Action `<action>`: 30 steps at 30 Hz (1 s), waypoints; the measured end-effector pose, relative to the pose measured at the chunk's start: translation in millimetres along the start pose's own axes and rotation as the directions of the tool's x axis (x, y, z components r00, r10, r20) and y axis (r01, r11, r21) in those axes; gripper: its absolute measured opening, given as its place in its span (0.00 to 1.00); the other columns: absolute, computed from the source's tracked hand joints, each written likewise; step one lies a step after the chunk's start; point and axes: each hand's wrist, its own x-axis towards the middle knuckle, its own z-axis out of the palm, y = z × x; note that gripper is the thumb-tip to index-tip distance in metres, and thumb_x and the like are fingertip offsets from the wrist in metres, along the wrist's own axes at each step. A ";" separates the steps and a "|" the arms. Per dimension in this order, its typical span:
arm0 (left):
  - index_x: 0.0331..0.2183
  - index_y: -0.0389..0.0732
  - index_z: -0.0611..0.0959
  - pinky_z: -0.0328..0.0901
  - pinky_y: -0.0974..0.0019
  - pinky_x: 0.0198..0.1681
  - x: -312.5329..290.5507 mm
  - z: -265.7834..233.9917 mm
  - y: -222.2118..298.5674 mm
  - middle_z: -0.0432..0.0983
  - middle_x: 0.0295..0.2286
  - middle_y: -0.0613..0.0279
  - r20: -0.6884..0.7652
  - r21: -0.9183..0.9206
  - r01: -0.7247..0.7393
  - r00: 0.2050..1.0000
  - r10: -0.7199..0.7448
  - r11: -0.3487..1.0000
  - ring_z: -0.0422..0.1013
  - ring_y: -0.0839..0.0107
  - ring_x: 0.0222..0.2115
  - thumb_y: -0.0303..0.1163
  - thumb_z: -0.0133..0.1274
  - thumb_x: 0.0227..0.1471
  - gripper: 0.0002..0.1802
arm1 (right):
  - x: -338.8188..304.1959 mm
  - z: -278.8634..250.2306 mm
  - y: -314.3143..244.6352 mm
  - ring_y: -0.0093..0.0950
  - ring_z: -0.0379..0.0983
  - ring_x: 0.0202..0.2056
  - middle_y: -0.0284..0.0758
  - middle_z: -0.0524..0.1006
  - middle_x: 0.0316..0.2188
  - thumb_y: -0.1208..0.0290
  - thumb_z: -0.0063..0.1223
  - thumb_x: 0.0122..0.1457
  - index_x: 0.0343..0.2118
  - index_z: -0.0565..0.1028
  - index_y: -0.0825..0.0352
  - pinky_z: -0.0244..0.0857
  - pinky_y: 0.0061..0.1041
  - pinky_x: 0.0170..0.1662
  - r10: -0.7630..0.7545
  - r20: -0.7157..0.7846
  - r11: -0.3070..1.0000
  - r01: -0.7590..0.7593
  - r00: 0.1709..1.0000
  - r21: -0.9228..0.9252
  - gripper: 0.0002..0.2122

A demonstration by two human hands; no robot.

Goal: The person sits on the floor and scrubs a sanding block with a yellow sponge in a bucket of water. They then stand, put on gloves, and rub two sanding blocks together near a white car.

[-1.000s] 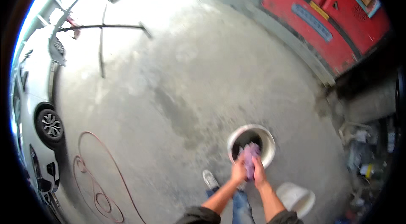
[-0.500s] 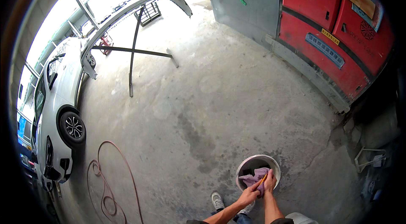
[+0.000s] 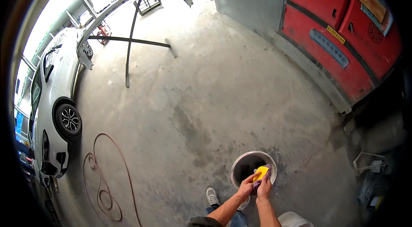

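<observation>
Over a round pale bucket (image 3: 235,174), both hands meet around a flat yellow piece (image 3: 261,173) and a purple cloth (image 3: 269,169). My left hand (image 3: 246,186) closes on the piece's near left edge, fingers reaching across its face. From the right, my right hand (image 3: 264,188) grips the cloth, which wraps behind and beside the piece. The exact kind of yellow piece cannot be told; it looks like a small block or scraper. Inside the bucket it is dark, with a black shape only partly visible.
A thin reddish hose (image 3: 103,180) lies looped at left, beside a white car (image 3: 58,94). Ahead, a bumper-like panel (image 3: 128,2) rests on a crossed metal stand (image 3: 130,40). Red cabinets (image 3: 317,42) stand at right. My shoe (image 3: 211,195) is next to the bucket.
The yellow piece has turned from edge-on to showing its broad face. The cloth, earlier spread over the bucket's opening, is now bunched around the piece. The whole view has shifted slightly.
</observation>
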 end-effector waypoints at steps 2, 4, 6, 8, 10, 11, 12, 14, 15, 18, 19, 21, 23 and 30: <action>0.61 0.40 0.70 0.64 0.69 0.55 3.1 4.0 -5.7 0.74 0.51 0.60 -0.057 -0.027 -0.156 0.986 0.154 0.987 0.71 0.70 0.51 0.16 0.53 0.54 0.33 | -7.7 2.4 -19.2 0.27 0.71 0.49 0.37 0.74 0.51 0.62 0.38 0.72 0.60 0.67 0.71 0.66 0.27 0.52 -0.092 -0.033 0.989 0.087 0.995 -0.119 0.20; 0.59 0.40 0.70 0.65 0.67 0.54 8.4 4.8 6.8 0.75 0.50 0.63 -0.013 0.086 -0.089 0.996 0.091 0.992 0.71 0.71 0.50 0.17 0.54 0.54 0.31 | 13.3 -15.9 1.4 0.31 0.74 0.47 0.42 0.76 0.50 0.65 0.41 0.70 0.59 0.68 0.71 0.67 0.29 0.51 -0.240 0.029 0.930 0.238 0.970 -0.281 0.20; 0.57 0.41 0.72 0.66 0.67 0.54 8.9 1.4 1.8 0.76 0.48 0.66 -0.003 0.213 -0.088 0.996 0.091 0.973 0.72 0.73 0.49 0.18 0.54 0.55 0.28 | 22.5 -19.1 -4.1 0.35 0.77 0.44 0.44 0.79 0.44 0.61 0.41 0.69 0.56 0.71 0.69 0.68 0.31 0.48 -0.163 0.061 0.902 0.173 0.985 -0.395 0.20; 0.55 0.41 0.73 0.66 0.67 0.53 4.3 11.1 5.7 0.76 0.47 0.67 -0.019 0.194 -0.147 0.988 0.154 0.970 0.72 0.74 0.48 0.19 0.56 0.55 0.26 | 24.4 -15.1 -16.7 0.44 0.77 0.44 0.48 0.80 0.43 0.56 0.42 0.68 0.53 0.74 0.68 0.69 0.36 0.46 -0.287 0.093 0.810 0.293 0.953 -0.508 0.21; 0.55 0.40 0.73 0.65 0.69 0.53 -7.1 24.0 23.6 0.76 0.47 0.67 -0.015 0.152 -0.186 0.982 0.191 0.971 0.72 0.75 0.47 0.20 0.57 0.55 0.26 | 19.1 -5.6 -38.3 0.47 0.77 0.44 0.50 0.80 0.40 0.53 0.42 0.67 0.48 0.77 0.67 0.70 0.39 0.44 -0.195 0.043 0.767 0.180 0.980 -0.616 0.22; 0.54 0.40 0.74 0.65 0.69 0.52 -8.9 26.5 19.6 0.77 0.46 0.67 -0.024 0.128 -0.207 0.977 0.212 0.970 0.72 0.76 0.46 0.24 0.55 0.59 0.21 | 20.3 -7.6 -39.1 0.47 0.77 0.44 0.50 0.80 0.39 0.52 0.41 0.67 0.47 0.79 0.67 0.70 0.40 0.44 -0.152 0.011 0.759 0.124 0.988 -0.639 0.22; 0.53 0.40 0.75 0.66 0.70 0.51 -11.4 23.6 23.5 0.77 0.45 0.68 -0.033 0.120 -0.140 0.989 0.145 0.983 0.72 0.77 0.45 0.27 0.53 0.61 0.18 | 24.9 -8.6 -34.3 0.46 0.78 0.43 0.50 0.81 0.37 0.50 0.41 0.67 0.44 0.80 0.70 0.69 0.39 0.44 -0.197 0.008 0.791 0.164 0.980 -0.590 0.25; 0.52 0.39 0.77 0.66 0.71 0.48 -14.1 18.2 25.4 0.78 0.44 0.68 -0.065 0.119 -0.128 0.988 0.137 0.985 0.72 0.79 0.43 0.31 0.50 0.64 0.16 | 30.4 -18.5 -32.3 0.44 0.78 0.42 0.51 0.81 0.38 0.49 0.40 0.67 0.43 0.79 0.73 0.69 0.37 0.45 -0.107 -0.107 0.856 0.037 0.988 -0.516 0.27; 0.51 0.39 0.77 0.66 0.72 0.47 -15.2 15.0 24.0 0.78 0.43 0.69 -0.093 0.130 -0.185 0.976 0.197 0.974 0.72 0.80 0.42 0.33 0.48 0.65 0.16 | 32.0 -22.0 -30.3 0.44 0.78 0.42 0.51 0.81 0.39 0.48 0.39 0.68 0.43 0.79 0.75 0.69 0.36 0.46 -0.057 -0.156 0.881 -0.024 0.986 -0.472 0.28; 0.49 0.37 0.79 0.67 0.70 0.46 -10.4 7.2 27.1 0.80 0.43 0.63 -0.176 0.399 -0.273 0.914 0.365 0.876 0.75 0.75 0.43 0.25 0.48 0.61 0.15 | 18.3 -17.0 -20.1 0.33 0.74 0.48 0.39 0.77 0.49 0.45 0.35 0.69 0.54 0.72 0.74 0.66 0.31 0.53 0.152 0.046 0.985 -0.155 0.987 0.077 0.31; 0.50 0.38 0.79 0.66 0.69 0.47 -17.0 17.5 31.6 0.81 0.44 0.59 -0.143 0.513 -0.306 0.890 0.432 0.802 0.76 0.72 0.43 0.25 0.50 0.58 0.17 | 10.7 -12.6 -18.4 0.31 0.73 0.50 0.36 0.75 0.52 0.45 0.35 0.69 0.57 0.69 0.73 0.65 0.30 0.54 0.192 0.145 0.932 -0.227 0.971 0.284 0.31; 0.51 0.47 0.80 0.68 0.60 0.47 -42.8 45.7 49.8 0.80 0.35 0.44 -0.134 0.766 -0.125 0.928 0.346 0.631 0.77 0.49 0.41 0.31 0.58 0.46 0.27 | -2.1 -0.6 -12.3 0.30 0.66 0.56 0.36 0.68 0.58 0.46 0.34 0.70 0.61 0.64 0.70 0.57 0.29 0.60 0.131 0.200 0.971 -0.166 0.971 0.170 0.30; 0.50 0.46 0.80 0.71 0.51 0.42 -33.7 21.5 32.3 0.80 0.31 0.43 0.253 0.902 -0.375 0.860 0.442 0.214 0.76 0.43 0.36 0.28 0.55 0.44 0.27 | 5.2 -6.9 3.3 0.26 0.65 0.56 0.38 0.70 0.55 0.47 0.33 0.71 0.61 0.64 0.70 0.55 0.28 0.62 0.009 0.150 1.000 -0.008 0.989 -0.009 0.29; 0.39 0.36 0.83 0.70 0.48 0.35 -50.6 34.2 48.7 0.77 0.27 0.36 0.244 0.933 -0.286 0.948 0.203 0.217 0.74 0.38 0.30 0.25 0.55 0.43 0.16 | 32.6 -25.1 -1.0 0.24 0.67 0.30 0.33 0.75 0.27 0.57 0.42 0.69 0.32 0.73 0.69 0.64 0.30 0.35 -0.194 0.116 0.935 0.219 0.974 -0.279 0.17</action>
